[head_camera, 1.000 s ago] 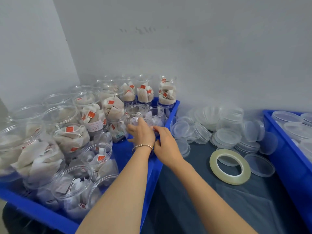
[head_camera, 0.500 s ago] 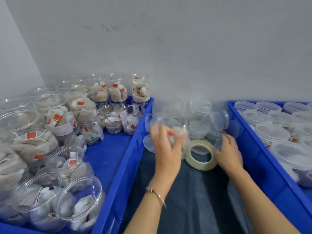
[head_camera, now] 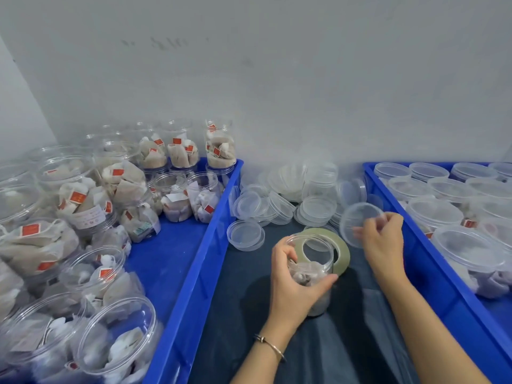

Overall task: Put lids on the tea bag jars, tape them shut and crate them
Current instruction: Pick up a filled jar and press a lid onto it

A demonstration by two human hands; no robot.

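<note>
Open jar (head_camera: pixel 313 275) of tea bags gripped upright by left hand (head_camera: pixel 293 284); clear lid (head_camera: pixel 357 223) pinched by right hand (head_camera: pixel 383 239), poised for capping.

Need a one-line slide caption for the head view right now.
Left hand grips an open tea bag jar on the dark mat while right hand holds a clear lid above the tape roll.

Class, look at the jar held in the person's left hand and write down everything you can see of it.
The jar is a clear, round plastic jar with a wide open mouth and no lid on it. Pale tea bags fill its lower part. It stands roughly upright on the dark mat between the two blue crates. The left hand grips its side, fingers curled round it. Behind it lies the tape roll, seen partly through its wall.
</note>
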